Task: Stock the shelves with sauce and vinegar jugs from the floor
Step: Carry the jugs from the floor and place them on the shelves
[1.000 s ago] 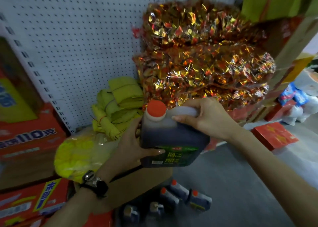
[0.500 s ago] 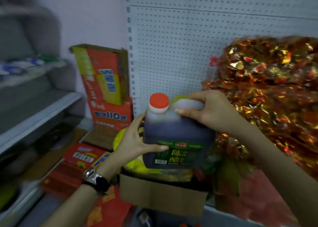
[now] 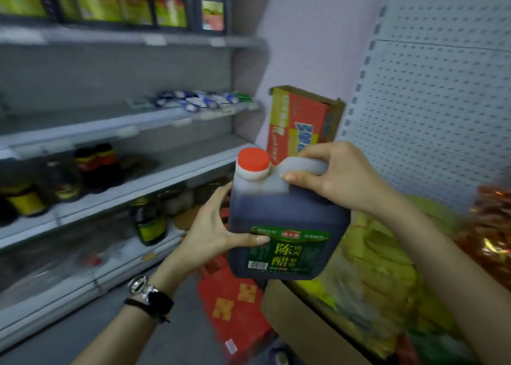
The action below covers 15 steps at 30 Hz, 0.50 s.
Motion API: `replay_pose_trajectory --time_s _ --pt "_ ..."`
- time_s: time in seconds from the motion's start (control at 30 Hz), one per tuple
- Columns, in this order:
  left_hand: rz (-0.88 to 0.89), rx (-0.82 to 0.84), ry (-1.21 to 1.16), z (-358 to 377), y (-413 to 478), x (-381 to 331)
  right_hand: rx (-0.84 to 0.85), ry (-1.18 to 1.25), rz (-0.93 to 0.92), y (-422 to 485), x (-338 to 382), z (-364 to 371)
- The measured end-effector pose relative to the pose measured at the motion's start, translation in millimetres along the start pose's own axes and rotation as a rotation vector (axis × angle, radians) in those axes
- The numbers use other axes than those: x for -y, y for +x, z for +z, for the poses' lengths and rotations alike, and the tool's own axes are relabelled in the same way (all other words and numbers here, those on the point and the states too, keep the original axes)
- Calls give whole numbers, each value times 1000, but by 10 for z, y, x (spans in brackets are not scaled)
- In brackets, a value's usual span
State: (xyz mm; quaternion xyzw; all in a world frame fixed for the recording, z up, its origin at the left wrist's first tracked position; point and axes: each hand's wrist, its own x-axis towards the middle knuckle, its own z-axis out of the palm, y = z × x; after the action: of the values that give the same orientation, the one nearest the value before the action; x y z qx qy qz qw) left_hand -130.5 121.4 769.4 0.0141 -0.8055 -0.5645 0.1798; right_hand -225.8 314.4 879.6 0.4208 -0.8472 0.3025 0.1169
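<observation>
I hold the dark, red-capped plastic vinegar jug [image 3: 284, 226], right hand [image 3: 340, 176] curled round its handle, left hand [image 3: 215, 229] pinching its side; a careless swing could topple dark shelved bottles [image 3: 96, 165].

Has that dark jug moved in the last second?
Yes. The jug has swung left, away from the shiny foil bags and toward the shelves.

vinegar jug [image 3: 287, 215] | green label [image 3: 287, 251]: 陈醋 | red brand plaque [image 3: 290, 235]: unreadable | cardboard box [image 3: 298, 121] print: blurred
</observation>
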Motion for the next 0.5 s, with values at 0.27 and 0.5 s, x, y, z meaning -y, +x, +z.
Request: replay_pose_trajectory --time_s 0.27,0.5 --pt "-75 -221 84 -1389 -407 168 103 164 -189 783 912 929" --pt "-117 -338 168 -2506 -758 357 167 295 -290 1329 1724 1718"
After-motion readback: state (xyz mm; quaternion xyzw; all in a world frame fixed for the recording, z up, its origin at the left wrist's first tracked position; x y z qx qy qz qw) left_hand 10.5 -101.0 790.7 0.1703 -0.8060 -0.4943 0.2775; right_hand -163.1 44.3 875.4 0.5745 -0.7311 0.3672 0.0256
